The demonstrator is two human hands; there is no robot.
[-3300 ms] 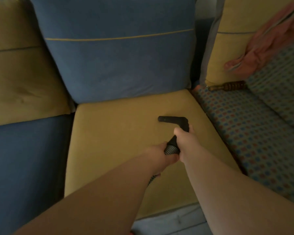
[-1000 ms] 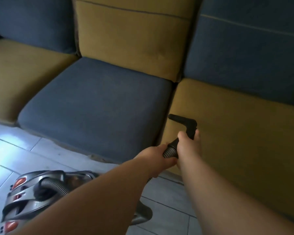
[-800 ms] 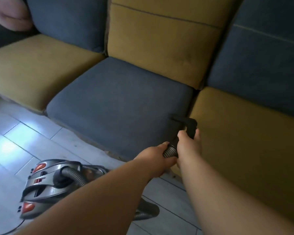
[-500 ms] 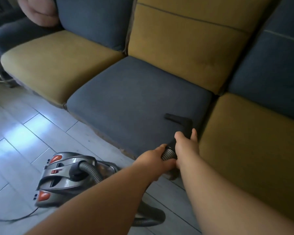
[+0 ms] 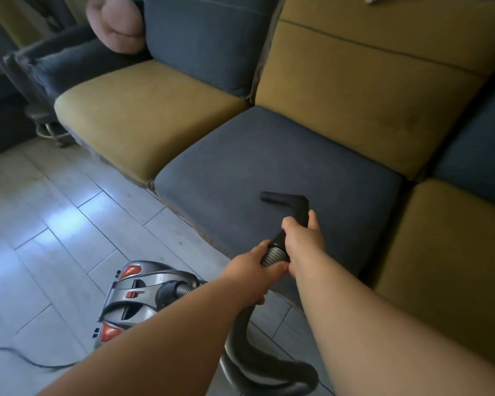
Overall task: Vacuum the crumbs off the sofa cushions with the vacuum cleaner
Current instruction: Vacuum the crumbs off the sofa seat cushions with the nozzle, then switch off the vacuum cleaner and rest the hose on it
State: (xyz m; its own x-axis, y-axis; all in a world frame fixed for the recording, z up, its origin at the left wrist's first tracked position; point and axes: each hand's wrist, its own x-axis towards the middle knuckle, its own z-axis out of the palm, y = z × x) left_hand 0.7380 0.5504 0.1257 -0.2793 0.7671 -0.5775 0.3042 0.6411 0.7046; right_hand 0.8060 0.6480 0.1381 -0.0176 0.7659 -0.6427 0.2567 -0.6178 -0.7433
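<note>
Right hand (image 5: 302, 238) is wrapped round the neck of the black nozzle (image 5: 286, 202), and the left hand (image 5: 252, 270) grips the ribbed hose (image 5: 272, 255) right behind it, so both are full. The nozzle's tip points left and sits low over the blue seat cushion (image 5: 269, 138), towards its front right part. I can't tell if it's actually touching the fabric. The vacuum cleaner (image 5: 137, 292) is parked on the tiled floor (image 5: 55, 224) just in front of the sofa, with the hose looping down to it. Looks to me like the blue cushion's pass is only starting. Next I'd press the tip flat and drag overlapping strips across towards the mustard seat cushion (image 5: 143, 110) on the left, minding hose slack. Can't spot any crumbs, too dim.
</note>
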